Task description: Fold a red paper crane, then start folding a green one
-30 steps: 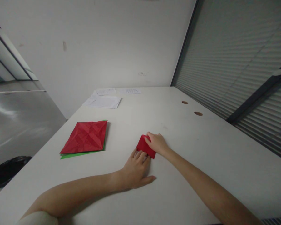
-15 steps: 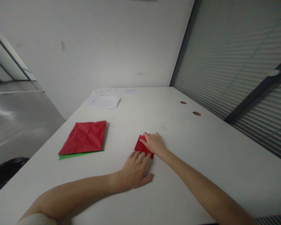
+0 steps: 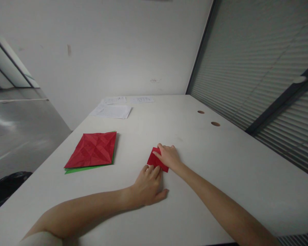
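Observation:
A small folded piece of red paper [image 3: 155,160] lies flat on the white table [image 3: 220,164]. My left hand [image 3: 148,186] rests palm down just in front of it, fingertips on its near edge. My right hand [image 3: 169,157] covers its right side, fingers stretched flat and pressing the paper down. Both hands pin the folded paper to the table.
A creased red sheet [image 3: 93,149] lies to the left on a green sheet [image 3: 74,169]. White papers [image 3: 113,110] sit at the far end by the wall. Two round holes [image 3: 215,124] are in the table near the window blinds. A black bag [image 3: 5,186] is on the floor at left.
The folded red paper has gone from slightly raised to flat on the table. Both hands shifted a little to the left and pressed down on it.

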A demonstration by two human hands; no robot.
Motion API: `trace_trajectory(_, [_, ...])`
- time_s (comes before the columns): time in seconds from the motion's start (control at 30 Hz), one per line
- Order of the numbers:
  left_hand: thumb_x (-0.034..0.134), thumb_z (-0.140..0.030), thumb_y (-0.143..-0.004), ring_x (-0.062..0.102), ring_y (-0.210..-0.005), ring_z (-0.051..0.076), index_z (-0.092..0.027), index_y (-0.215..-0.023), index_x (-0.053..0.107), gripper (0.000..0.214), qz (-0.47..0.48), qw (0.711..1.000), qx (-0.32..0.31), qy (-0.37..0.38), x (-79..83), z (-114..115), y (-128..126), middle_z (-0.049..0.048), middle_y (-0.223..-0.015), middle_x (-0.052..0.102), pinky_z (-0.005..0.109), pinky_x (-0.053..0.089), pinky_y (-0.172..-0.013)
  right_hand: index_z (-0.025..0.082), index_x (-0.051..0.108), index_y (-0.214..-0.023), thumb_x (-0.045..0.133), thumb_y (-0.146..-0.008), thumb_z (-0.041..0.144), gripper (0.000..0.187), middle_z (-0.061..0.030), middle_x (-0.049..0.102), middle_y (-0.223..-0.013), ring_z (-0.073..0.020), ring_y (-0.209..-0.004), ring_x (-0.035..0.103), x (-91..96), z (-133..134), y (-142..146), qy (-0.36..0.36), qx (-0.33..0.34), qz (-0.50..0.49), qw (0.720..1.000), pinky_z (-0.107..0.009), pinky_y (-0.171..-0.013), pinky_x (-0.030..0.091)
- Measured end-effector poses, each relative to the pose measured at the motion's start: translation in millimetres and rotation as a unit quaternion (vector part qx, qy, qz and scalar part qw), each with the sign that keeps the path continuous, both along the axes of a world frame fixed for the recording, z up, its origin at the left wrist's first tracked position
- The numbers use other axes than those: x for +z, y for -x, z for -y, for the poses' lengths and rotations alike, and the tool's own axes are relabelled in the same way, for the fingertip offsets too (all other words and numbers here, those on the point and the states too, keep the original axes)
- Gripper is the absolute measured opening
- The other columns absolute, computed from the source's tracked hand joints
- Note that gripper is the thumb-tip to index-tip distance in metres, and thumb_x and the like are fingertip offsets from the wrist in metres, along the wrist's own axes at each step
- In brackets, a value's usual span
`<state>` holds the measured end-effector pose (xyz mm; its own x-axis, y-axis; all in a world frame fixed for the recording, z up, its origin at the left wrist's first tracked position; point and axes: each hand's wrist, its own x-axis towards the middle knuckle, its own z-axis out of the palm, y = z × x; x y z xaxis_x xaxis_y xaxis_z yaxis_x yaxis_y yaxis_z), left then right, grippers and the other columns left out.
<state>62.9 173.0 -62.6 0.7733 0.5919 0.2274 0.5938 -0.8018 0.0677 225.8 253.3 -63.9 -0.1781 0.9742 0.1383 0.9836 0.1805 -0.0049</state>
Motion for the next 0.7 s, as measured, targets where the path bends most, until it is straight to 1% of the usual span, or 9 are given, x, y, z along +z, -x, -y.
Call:
trace_trajectory(0.1, [0.048,-0.058,-0.085,0.049,-0.108,0.034,-0.011,-0.113,0.06,0.056,0.004,1.0,0.013,-0.004,1.0,2,0,0.0161,-0.113,0.057,0.049,0.041,-0.094,0.02,0.052,-0.107,0.04,-0.095,0.052,0.037,-0.0104,0.071,-0.096,-0.0251,-0.088,0.066,0.0,0,-1,0.004,0.0,0.0,1.0,-0.037,-0.079,0.038])
trace_trajectory(0.2, [0.046,-0.058,-0.086,0.045,-0.115,0.037,-0.011,-0.116,0.059,0.058,0.007,1.0,0.014,-0.007,-1.5,2,1,0.0166,-0.118,0.056,0.05,0.039,-0.096,0.02,0.052,-0.108,0.04,-0.095,0.052,0.036,-0.0106,0.071,-0.097,-0.0247,-0.089,0.066,0.3,0,0,0.008,-0.001,-0.003,1.0,-0.037,-0.08,0.038])
trace_trajectory(0.3, [0.045,-0.058,-0.087,0.046,-0.115,0.037,-0.008,-0.119,0.058,0.06,0.0,1.0,0.008,-0.005,-4.8,2,1,0.0182,-0.119,0.056,0.05,0.04,-0.096,0.02,0.052,-0.107,0.041,-0.095,0.052,0.036,-0.0103,0.071,-0.097,-0.024,-0.089,0.066,0.6,0,1,0.009,-0.005,-0.003,1.0,-0.036,-0.081,0.038])
trace_trajectory(0.47, [0.046,-0.057,-0.086,0.048,-0.114,0.034,-0.008,-0.119,0.059,0.06,0.002,1.0,0.002,-0.008,-6.3,1,0,0.0171,-0.121,0.055,0.051,0.032,-0.107,0.02,0.052,-0.108,0.042,-0.095,0.05,0.035,-0.0099,0.071,-0.098,-0.0235,-0.089,0.066,-0.3,0,1,0.007,-0.009,-0.004,1.0,-0.036,-0.081,0.038])
trace_trajectory(0.7, [0.042,-0.055,-0.09,0.044,-0.12,0.039,-0.003,-0.125,0.055,0.064,-0.019,1.0,-0.001,-0.005,-10.2,2,0,0.0207,-0.128,0.052,0.052,0.033,-0.107,0.02,0.052,-0.108,0.043,-0.096,0.048,0.032,-0.0098,0.071,-0.098,-0.0241,-0.089,0.065,-2.1,1,1,-0.003,-0.004,-0.002,1.0,-0.036,-0.081,0.038])
